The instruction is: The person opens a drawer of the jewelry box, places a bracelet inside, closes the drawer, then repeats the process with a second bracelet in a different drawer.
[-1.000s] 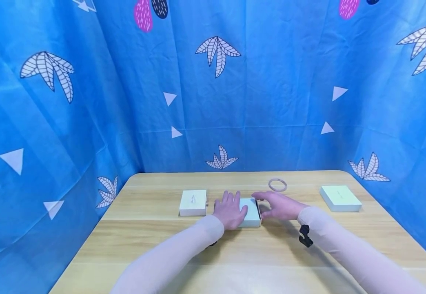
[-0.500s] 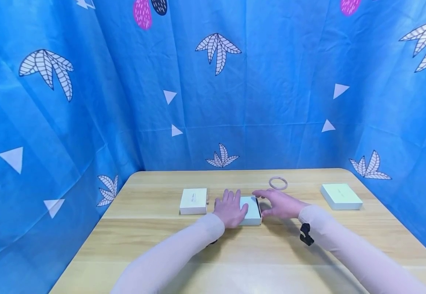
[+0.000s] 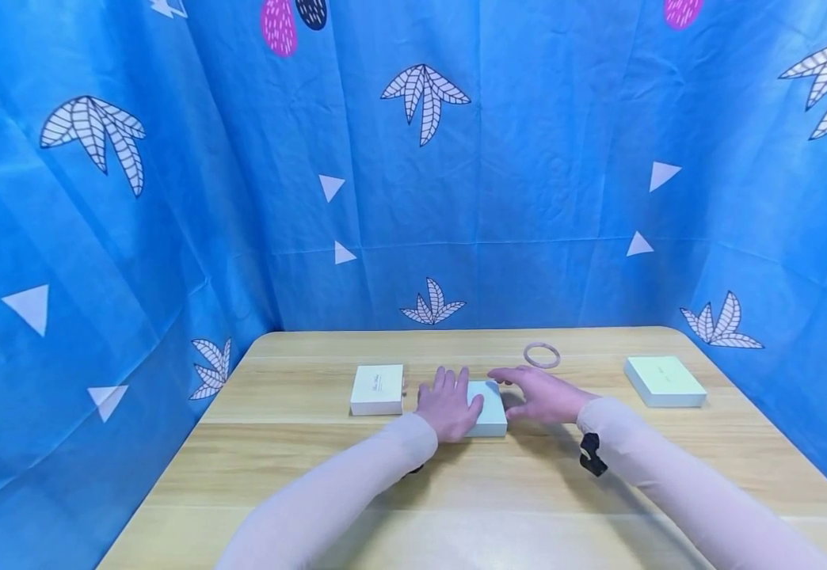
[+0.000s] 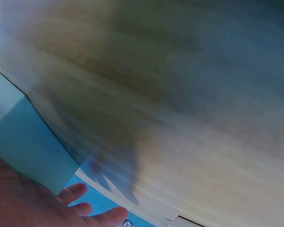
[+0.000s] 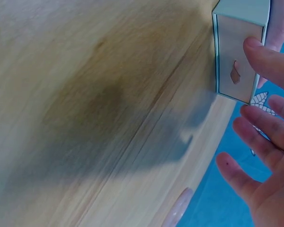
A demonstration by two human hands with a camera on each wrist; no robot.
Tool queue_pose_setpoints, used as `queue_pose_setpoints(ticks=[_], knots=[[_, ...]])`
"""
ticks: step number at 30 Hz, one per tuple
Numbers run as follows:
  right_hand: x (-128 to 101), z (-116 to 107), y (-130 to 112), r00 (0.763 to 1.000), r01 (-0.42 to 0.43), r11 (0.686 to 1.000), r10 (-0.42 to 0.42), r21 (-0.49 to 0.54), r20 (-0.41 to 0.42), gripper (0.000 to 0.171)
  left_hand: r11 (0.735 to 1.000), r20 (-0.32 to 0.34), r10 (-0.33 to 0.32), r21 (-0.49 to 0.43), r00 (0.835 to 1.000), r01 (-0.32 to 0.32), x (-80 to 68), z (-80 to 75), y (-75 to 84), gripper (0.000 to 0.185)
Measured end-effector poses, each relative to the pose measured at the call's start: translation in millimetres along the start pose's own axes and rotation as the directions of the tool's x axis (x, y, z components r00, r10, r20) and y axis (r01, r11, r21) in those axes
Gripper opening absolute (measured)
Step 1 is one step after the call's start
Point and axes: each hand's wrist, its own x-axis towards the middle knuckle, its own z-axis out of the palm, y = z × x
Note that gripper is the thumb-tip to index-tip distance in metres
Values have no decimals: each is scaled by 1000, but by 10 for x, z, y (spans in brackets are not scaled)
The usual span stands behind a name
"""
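Midway between the worktop's (image 3: 492, 514) side edges, your box (image 3: 492, 416) looks light, stiff and dentable, so grip its sides gently. Your left hand (image 3: 447, 410) rests on it, fingers spread; right hand (image 3: 540, 396) loosely spread, thumb near the pull (image 5: 235, 74).

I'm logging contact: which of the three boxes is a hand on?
The middle box, under the left hand; no hand touches the leftmost box or rightmost box.

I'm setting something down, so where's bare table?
Bare: wooden tabletop left of the pale fabric left sleeve, and between purple ring and pale-green rectangular box. Crowded: middle, with left hand on, right hand beside the light-blue rectangular box.
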Motion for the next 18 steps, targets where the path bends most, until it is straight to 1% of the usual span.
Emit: queue_pose_setpoints(ticks=[11,18], knots=[[-24,28,29,1000,11,1000,-11,-15,-14,76,1000,2,0,2,1000,0,-7,1,-3,77],[-29,26,29,1000,20,999,-20,-29,-22,73,1000,5,0,-12,1000,0,-5,-2,-6,76]])
